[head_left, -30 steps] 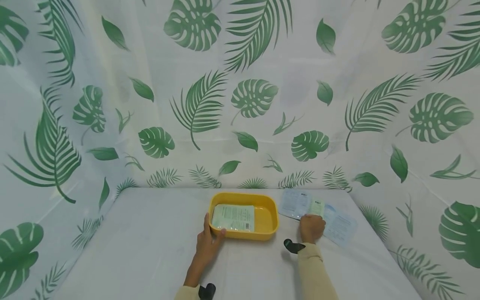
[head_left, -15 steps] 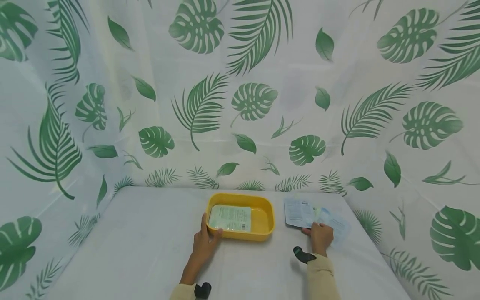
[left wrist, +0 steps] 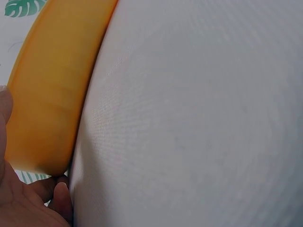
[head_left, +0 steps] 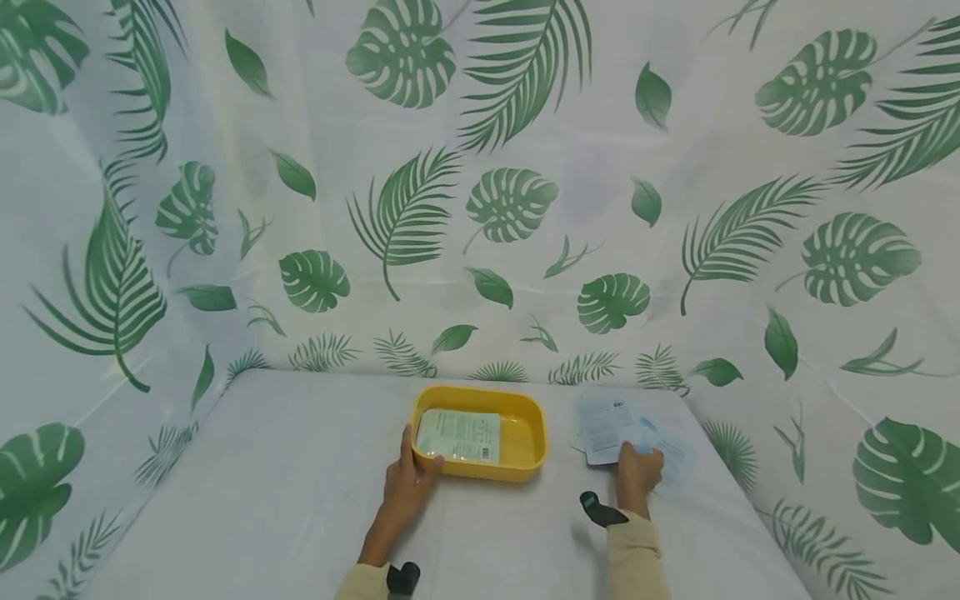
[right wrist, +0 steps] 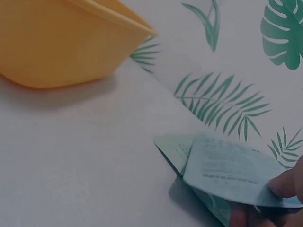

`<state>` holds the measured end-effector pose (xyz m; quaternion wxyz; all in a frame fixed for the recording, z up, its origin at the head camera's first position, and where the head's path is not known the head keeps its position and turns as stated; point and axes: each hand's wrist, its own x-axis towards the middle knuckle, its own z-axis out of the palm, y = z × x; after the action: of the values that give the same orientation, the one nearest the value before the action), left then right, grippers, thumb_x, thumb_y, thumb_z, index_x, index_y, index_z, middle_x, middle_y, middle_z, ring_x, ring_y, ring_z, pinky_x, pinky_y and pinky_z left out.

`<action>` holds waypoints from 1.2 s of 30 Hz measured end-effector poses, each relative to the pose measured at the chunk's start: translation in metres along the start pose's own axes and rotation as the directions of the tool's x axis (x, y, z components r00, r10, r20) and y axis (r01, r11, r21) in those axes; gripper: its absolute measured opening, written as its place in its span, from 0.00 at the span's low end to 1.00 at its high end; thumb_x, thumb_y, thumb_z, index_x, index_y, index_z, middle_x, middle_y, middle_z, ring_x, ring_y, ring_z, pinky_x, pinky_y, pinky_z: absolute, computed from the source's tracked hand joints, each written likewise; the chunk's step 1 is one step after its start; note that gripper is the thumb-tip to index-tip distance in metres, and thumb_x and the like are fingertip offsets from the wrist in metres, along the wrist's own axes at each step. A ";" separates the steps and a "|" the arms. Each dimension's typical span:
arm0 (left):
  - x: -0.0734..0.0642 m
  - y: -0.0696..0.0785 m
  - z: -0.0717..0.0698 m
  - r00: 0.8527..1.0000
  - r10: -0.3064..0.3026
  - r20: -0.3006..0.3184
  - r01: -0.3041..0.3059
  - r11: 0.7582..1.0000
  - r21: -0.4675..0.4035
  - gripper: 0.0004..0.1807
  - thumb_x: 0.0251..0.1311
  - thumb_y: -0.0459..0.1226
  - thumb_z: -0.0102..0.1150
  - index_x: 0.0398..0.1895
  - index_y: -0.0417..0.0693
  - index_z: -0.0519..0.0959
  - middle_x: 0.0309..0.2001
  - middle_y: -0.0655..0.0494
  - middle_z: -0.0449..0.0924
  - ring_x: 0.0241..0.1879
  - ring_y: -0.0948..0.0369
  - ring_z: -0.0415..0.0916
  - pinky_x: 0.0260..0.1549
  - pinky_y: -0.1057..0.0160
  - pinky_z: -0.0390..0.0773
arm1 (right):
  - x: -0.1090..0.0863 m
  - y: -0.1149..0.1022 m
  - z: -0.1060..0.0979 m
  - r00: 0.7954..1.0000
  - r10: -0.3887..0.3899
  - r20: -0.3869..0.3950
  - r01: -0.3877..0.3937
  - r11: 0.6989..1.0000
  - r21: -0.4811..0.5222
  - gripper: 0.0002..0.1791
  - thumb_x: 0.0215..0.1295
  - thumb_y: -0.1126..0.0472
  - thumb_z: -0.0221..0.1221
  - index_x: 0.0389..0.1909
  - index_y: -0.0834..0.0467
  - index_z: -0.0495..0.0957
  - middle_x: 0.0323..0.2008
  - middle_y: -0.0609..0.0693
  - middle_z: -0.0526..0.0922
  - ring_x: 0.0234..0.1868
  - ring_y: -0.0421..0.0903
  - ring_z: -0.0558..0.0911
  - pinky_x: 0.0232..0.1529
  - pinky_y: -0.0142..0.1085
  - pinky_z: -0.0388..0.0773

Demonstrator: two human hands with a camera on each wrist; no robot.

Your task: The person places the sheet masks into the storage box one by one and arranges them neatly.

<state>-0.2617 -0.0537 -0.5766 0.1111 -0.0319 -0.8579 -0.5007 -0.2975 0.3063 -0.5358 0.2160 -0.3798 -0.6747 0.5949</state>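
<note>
My left hand (head_left: 407, 487) grips the near left corner of a yellow plastic tray (head_left: 540, 454), thumb at the near rim and fingers around the left end. Inside the tray's left part lies a flat pale green printed packet (head_left: 459, 435). To the right of the tray, my right hand (head_left: 639, 472) pinches the near edge of a pale blue packet (head_left: 606, 427), the thumb on top and fingers beneath. Under it, a green packet (right wrist: 171, 150) pokes out on the left in the right wrist view. Another pale blue packet (head_left: 675, 454) lies to the right, partly behind the hand.
A white cloth (head_left: 285, 500) covers the table. Behind it and along both sides hangs a white curtain (head_left: 517, 267) printed with green leaves. Each wrist wears a black strap-like device (head_left: 602, 508).
The right hand has shifted slightly right and now holds the blue packet's edge; the green packet has gone from that packet's right to under its left side. The left hand stays on the tray.
</note>
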 end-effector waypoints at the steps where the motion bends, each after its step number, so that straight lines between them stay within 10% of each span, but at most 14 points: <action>1: 0.001 0.000 0.000 1.000 -0.004 0.003 0.004 1.000 -0.005 0.47 0.66 0.52 0.57 0.77 0.41 0.45 0.67 0.26 0.63 0.63 0.32 0.66 0.61 0.37 0.66 | 0.000 -0.001 0.001 1.000 -0.018 -0.021 0.018 1.000 0.011 0.31 0.69 0.66 0.47 0.71 0.71 0.53 0.69 0.72 0.61 0.70 0.67 0.63 0.69 0.54 0.62; 10: -0.001 0.000 0.000 0.997 0.060 -0.041 -0.061 0.998 -0.014 0.47 0.65 0.55 0.56 0.76 0.39 0.47 0.62 0.21 0.66 0.57 0.28 0.68 0.55 0.34 0.68 | -0.007 -0.008 0.010 0.995 -0.090 -0.034 0.095 0.977 0.189 0.28 0.76 0.59 0.46 0.72 0.64 0.55 0.71 0.62 0.63 0.73 0.57 0.64 0.71 0.45 0.62; 15: -0.002 0.003 -0.001 0.997 0.057 -0.049 -0.057 0.998 0.005 0.47 0.66 0.57 0.54 0.77 0.42 0.46 0.62 0.22 0.66 0.57 0.29 0.68 0.54 0.35 0.69 | -0.018 -0.018 0.026 0.981 -0.175 0.082 0.153 0.962 0.224 0.27 0.75 0.55 0.50 0.67 0.68 0.63 0.64 0.67 0.72 0.51 0.41 0.81 0.49 0.26 0.77; 19: 0.000 0.004 -0.004 1.000 0.020 -0.016 -0.020 1.000 -0.003 0.47 0.66 0.53 0.56 0.76 0.39 0.46 0.64 0.22 0.63 0.60 0.29 0.67 0.58 0.35 0.67 | -0.031 -0.025 0.043 0.949 -0.222 0.222 0.192 0.970 0.152 0.29 0.73 0.52 0.53 0.66 0.67 0.65 0.59 0.70 0.76 0.33 0.27 0.78 0.32 0.19 0.75; 23: 0.002 0.002 -0.005 1.000 0.003 0.011 -0.003 1.000 0.027 0.47 0.66 0.51 0.57 0.76 0.38 0.46 0.65 0.23 0.64 0.60 0.31 0.68 0.58 0.37 0.68 | -0.051 -0.030 0.063 0.888 -0.290 0.357 0.298 0.954 0.034 0.25 0.73 0.54 0.54 0.63 0.67 0.69 0.51 0.69 0.81 0.33 0.36 0.82 0.29 0.24 0.77; 30: 0.005 0.002 -0.004 1.000 -0.009 0.017 0.009 1.000 0.009 0.47 0.66 0.52 0.56 0.77 0.40 0.45 0.67 0.25 0.62 0.63 0.32 0.66 0.61 0.39 0.67 | -0.085 -0.033 0.095 0.740 -0.456 0.494 0.594 0.788 -0.164 0.21 0.69 0.60 0.58 0.57 0.69 0.72 0.47 0.68 0.84 0.40 0.57 0.86 0.38 0.45 0.82; 36: 0.002 0.001 -0.005 1.000 0.010 0.015 -0.010 0.999 0.040 0.46 0.66 0.51 0.57 0.76 0.38 0.46 0.65 0.24 0.64 0.60 0.32 0.69 0.58 0.38 0.69 | -0.103 -0.025 0.106 0.732 -0.411 0.544 0.646 0.673 -0.361 0.24 0.65 0.58 0.62 0.58 0.67 0.73 0.46 0.63 0.85 0.38 0.53 0.83 0.43 0.50 0.79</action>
<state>-0.2629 -0.0575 -0.5732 0.1080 -0.0377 -0.8683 -0.4827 -0.3191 0.1594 -0.5165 0.1200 -0.0693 -0.9223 0.3609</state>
